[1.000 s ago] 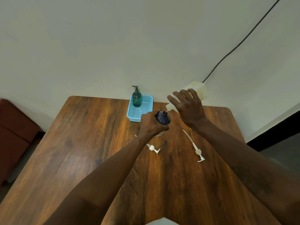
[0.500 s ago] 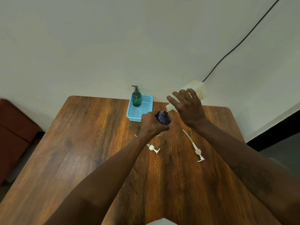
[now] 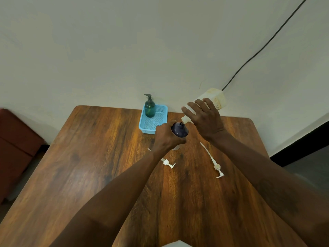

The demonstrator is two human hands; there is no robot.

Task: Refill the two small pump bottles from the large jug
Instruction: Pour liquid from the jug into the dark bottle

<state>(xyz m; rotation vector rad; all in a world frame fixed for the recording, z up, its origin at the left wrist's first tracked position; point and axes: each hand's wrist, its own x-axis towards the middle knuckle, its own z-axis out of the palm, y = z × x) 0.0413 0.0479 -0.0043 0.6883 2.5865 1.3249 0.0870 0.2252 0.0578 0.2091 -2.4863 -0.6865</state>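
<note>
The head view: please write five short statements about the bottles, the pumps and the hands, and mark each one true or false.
1. The right hand tilts the large jug with its mouth at the neck of the dark bottle. True.
2. The left hand holds the green pump bottle. False: it holds the dark bottle; the green one stands alone in the blue basket.
3. Two white pump heads lie on the wooden table: a short pump and a long-tubed pump. True.
4. The green pump bottle has no pump on it. False: its pump is on.
5. The blue basket sits at the near edge of the table. False: it is at the far edge, by the wall.
</note>
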